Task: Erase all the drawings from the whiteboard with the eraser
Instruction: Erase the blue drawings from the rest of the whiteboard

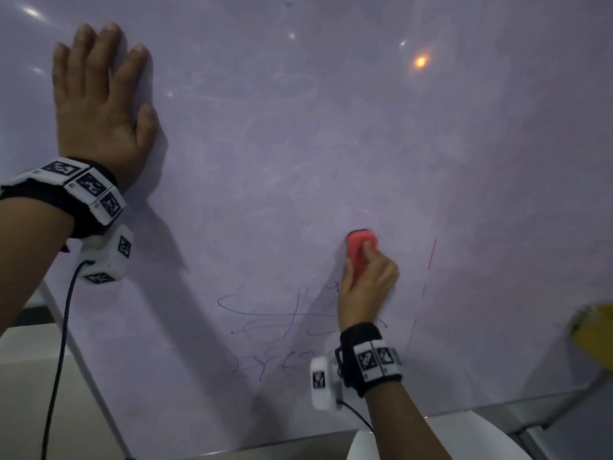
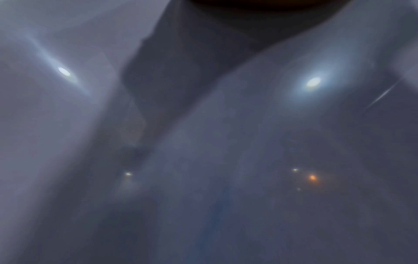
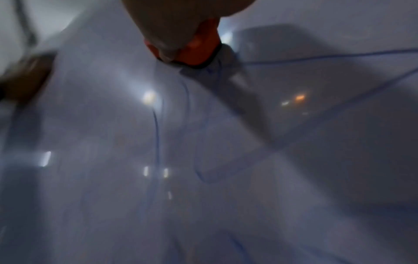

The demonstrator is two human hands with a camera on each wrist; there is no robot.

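Note:
The whiteboard (image 1: 331, 144) fills the head view. My right hand (image 1: 366, 283) grips a red eraser (image 1: 360, 245) pressed flat against the board, low and right of centre. Blue scribbles (image 1: 275, 313) lie just left of and below that hand, and a thin red line (image 1: 432, 254) runs to its right. Faint smeared traces cover the upper board. My left hand (image 1: 99, 97) presses flat on the board at the upper left, fingers straight. In the right wrist view the eraser (image 3: 201, 48) shows under my fingers, with blue lines (image 3: 316, 57) beside it. The left wrist view shows only blurred board (image 2: 226, 160).
The board's lower frame (image 1: 298, 439) runs along the bottom, with a metal stand leg (image 1: 66, 330) at the lower left. A white rounded object (image 1: 464, 436) sits below the board, and a yellow object (image 1: 593, 333) is at the right edge.

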